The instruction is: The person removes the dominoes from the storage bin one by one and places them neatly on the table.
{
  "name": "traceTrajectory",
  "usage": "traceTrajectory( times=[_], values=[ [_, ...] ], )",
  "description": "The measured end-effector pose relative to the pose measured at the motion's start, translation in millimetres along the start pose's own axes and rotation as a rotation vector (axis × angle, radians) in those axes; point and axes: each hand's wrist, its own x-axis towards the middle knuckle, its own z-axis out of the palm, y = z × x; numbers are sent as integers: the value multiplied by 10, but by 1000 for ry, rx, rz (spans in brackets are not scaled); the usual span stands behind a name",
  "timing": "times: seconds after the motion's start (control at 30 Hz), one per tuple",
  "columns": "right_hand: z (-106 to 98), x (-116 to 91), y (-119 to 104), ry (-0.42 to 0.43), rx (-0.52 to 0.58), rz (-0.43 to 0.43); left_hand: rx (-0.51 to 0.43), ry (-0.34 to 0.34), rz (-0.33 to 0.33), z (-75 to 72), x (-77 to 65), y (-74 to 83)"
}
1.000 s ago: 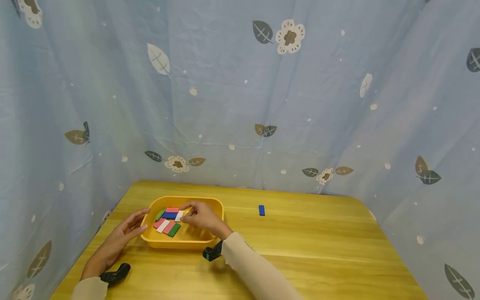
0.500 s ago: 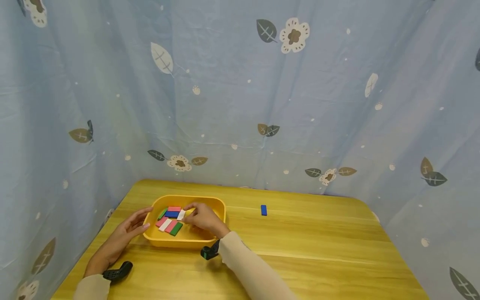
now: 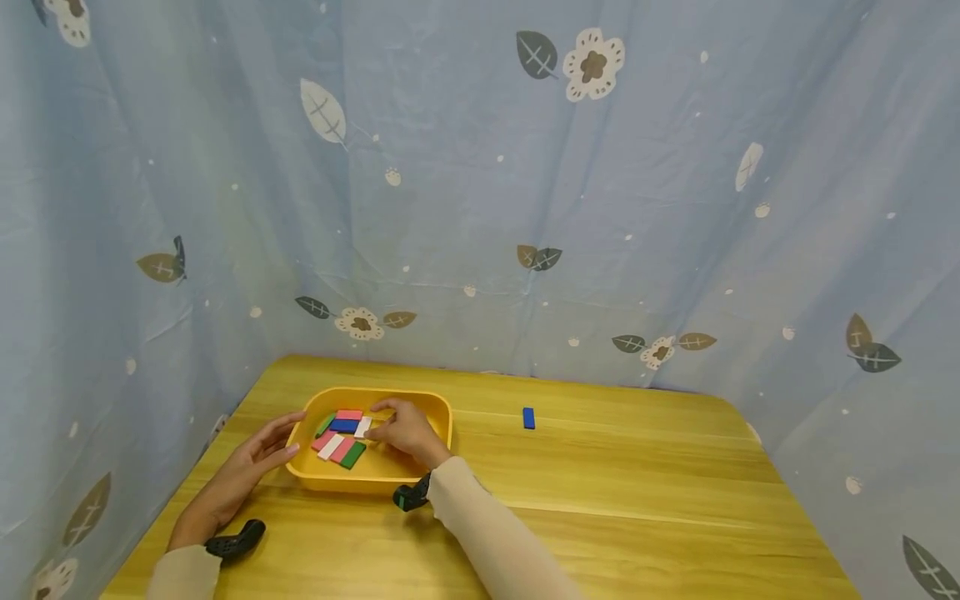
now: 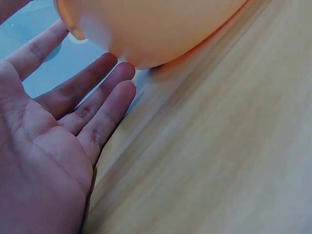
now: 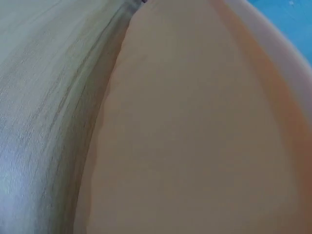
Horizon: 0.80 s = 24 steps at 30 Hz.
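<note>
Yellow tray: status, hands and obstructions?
Left hand touching yellow tray, left end. Right hand inside, at a white block; grip unclear. No obstruction visible; one blue block outside.

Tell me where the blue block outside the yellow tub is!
In the head view, the blue block lies on the table, right of the yellow tub, toward the table's back edge.

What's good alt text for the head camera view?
A right hand reaches into an oblong yellow tub, fingers at a flat white block among coloured ones; the left hand touches the tub's side. A flat blue block lies outside on the yellow wood-grain table.
</note>
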Motion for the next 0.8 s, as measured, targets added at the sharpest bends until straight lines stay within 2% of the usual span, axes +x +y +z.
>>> traceTrajectory(
  times=[0.2,0.4,0.63,0.8],
  values=[
    [50,39,-18,25,-25,41,0,-4,24,-16,-11,46],
    [109,77,-15,56,-84,58,-7,0,-4,-18,-38,61],
    [165,71,-44,142,-314,42,-5,1,-16,-12,-20,14],
    [194,67,-68,170,-409,41,-22,-4,5,-3,-24,13]
  ],
)
